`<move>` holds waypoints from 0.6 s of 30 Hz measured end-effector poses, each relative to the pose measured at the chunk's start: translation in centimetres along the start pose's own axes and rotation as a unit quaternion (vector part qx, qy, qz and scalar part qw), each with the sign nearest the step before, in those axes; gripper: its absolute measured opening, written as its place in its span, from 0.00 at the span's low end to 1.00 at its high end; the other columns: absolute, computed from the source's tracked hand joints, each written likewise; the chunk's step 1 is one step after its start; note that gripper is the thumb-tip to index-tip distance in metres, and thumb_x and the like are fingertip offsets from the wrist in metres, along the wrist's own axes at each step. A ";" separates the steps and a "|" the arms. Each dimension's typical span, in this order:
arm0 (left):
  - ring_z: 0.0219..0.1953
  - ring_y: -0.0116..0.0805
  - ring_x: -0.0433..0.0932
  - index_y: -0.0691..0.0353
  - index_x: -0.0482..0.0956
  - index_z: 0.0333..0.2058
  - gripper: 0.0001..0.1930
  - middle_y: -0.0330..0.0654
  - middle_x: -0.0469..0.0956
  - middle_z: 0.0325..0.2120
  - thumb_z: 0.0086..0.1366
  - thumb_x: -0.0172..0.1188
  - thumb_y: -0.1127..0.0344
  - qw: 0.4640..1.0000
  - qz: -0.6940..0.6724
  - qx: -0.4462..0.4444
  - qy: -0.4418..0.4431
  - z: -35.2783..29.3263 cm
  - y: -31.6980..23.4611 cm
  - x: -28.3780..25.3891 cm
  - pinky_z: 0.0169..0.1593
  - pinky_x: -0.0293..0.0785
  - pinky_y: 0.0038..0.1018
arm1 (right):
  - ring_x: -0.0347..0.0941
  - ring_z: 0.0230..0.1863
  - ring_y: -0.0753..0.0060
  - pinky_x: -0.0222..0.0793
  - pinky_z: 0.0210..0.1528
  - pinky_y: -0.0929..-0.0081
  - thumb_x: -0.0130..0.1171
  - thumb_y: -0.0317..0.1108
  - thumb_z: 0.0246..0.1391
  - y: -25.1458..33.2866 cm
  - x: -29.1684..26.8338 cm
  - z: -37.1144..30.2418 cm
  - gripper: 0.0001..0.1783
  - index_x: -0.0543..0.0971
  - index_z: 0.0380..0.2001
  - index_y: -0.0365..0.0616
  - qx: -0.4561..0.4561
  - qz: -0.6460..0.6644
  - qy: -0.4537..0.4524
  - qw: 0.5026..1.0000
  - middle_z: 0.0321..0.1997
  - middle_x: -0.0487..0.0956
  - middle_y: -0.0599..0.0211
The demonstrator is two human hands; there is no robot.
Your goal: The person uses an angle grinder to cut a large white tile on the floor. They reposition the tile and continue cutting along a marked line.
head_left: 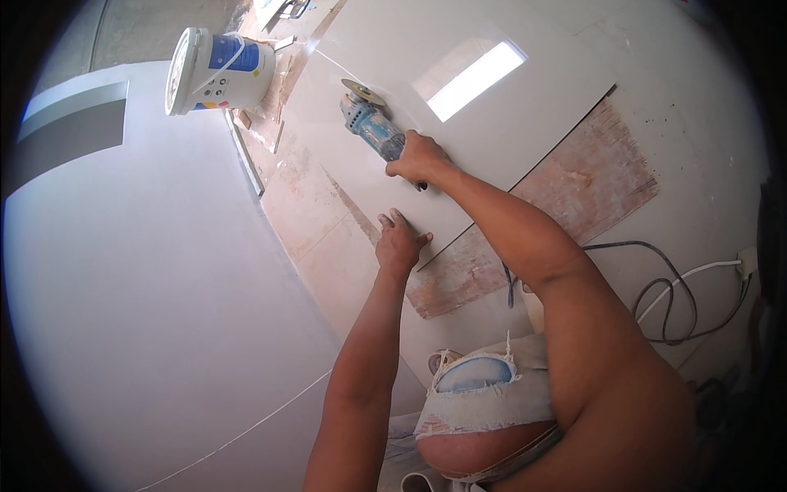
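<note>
My right hand (422, 157) is wrapped around the rear body of a blue-grey angle grinder (379, 136). The grinder lies over a large glossy pale tile (492, 152), and its cutting disc (363, 92) points away from me. I cannot tell whether the disc is spinning or touches the tile. Lower and to the left, my left hand (398, 244) rests with fingers spread at the tile's near corner. Under the tile's right and near edges, a worn reddish wooden board (586, 176) sticks out.
A white bucket (246, 74) with a blue label stands at the far left, beside wood scraps. A pale wall (156, 287) runs along the left. Black cable (693, 312) loops at right, near a white cord (689, 272) and connector (747, 261). My bent knee is close below.
</note>
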State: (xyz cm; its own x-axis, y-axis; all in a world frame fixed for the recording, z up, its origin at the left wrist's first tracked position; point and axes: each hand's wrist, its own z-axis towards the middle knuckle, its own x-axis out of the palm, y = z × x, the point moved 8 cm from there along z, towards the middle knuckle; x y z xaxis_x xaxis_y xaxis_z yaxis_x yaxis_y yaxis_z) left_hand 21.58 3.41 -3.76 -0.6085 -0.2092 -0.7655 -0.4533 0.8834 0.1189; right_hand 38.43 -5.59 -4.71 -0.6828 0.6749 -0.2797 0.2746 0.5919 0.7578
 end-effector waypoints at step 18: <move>0.65 0.57 0.67 0.71 0.51 0.69 0.54 0.71 0.53 0.67 0.56 0.70 0.44 1.000 -0.006 0.000 0.000 -0.6 0.3 0.4 0.61 0.72 0.39 | 0.80 0.48 0.49 0.77 0.50 0.62 0.72 0.48 0.33 -1.3 0.6 -1.0 0.42 0.73 0.50 0.32 -0.001 0.005 -0.028 1.000 0.47 0.81 0.43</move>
State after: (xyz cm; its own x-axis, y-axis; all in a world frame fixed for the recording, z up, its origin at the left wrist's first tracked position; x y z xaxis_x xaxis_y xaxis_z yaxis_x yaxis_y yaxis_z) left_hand 20.85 3.32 -3.65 -0.6036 -0.2200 -0.7663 -0.4600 0.8812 0.1094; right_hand 36.98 -6.35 -5.26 -0.6409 0.7043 -0.3053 0.2789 0.5842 0.7622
